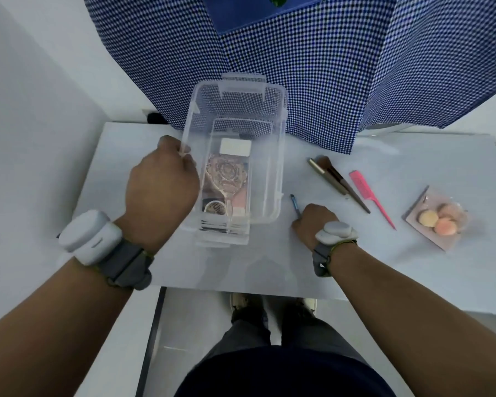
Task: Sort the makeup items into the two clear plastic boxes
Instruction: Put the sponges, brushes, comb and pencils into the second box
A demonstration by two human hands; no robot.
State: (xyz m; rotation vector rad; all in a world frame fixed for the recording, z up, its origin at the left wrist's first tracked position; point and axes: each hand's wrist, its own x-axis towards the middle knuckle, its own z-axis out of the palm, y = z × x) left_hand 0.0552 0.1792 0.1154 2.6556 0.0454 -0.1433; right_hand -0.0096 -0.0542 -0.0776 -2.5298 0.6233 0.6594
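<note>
While left hand (162, 181) lifts the large clear plastic box (272, 156) off the filled smaller one, right hand (312, 220) pinches a thin blue pencil (295, 204) at 3 o'clock; judged next: box it.

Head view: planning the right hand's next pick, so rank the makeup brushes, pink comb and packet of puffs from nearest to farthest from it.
From the right hand:
1. Makeup brushes, just up and right of it.
2. Pink comb, right of the brushes.
3. Packet of puffs, far right on the table.
</note>
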